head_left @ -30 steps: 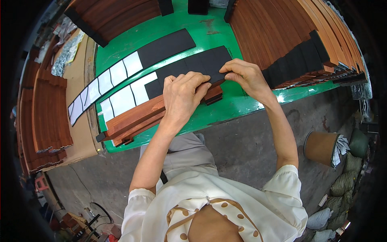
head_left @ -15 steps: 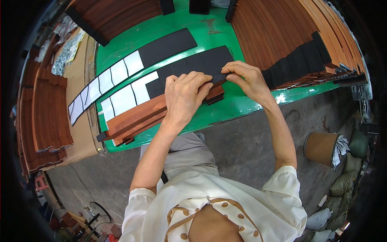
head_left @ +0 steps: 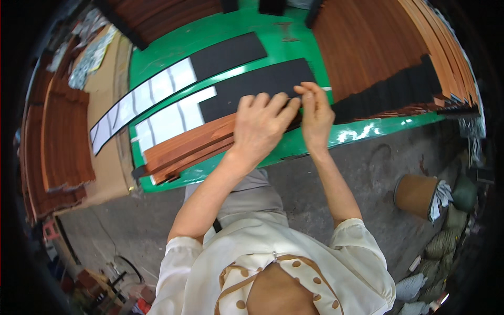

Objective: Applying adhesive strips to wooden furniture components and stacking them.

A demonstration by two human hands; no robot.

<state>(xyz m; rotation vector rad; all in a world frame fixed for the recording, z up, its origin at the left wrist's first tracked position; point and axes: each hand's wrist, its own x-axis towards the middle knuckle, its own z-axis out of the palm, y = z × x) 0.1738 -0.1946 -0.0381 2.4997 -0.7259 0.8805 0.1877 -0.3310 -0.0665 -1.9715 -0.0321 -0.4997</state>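
A reddish-brown wooden strip [head_left: 197, 135] with a dark left end lies along the near edge of the green table, on top of similar wood. My left hand [head_left: 264, 125] is wrapped over its right part, fingers curled. Beside it my right hand [head_left: 316, 118] has its fingers bent together at the strip's right end; whatever they hold is hidden, and that end is covered by both hands. Just beyond lies a white backing sheet [head_left: 163, 125] with a row of black patches [head_left: 252, 86] on its right part. Farther back is a second white backing strip [head_left: 157, 89] with a black part.
The green table [head_left: 294, 47] carries a large stack of wooden strips [head_left: 375, 47] with black ends at right and another stack [head_left: 163, 18] at the back. More wood [head_left: 65, 134] sits on cardboard at left. A brown bin [head_left: 416, 195] stands on the floor at right.
My right hand has moved left and turned more upright, closer to my left hand. My left hand has shifted right along the wood. The whole view has shifted slightly.
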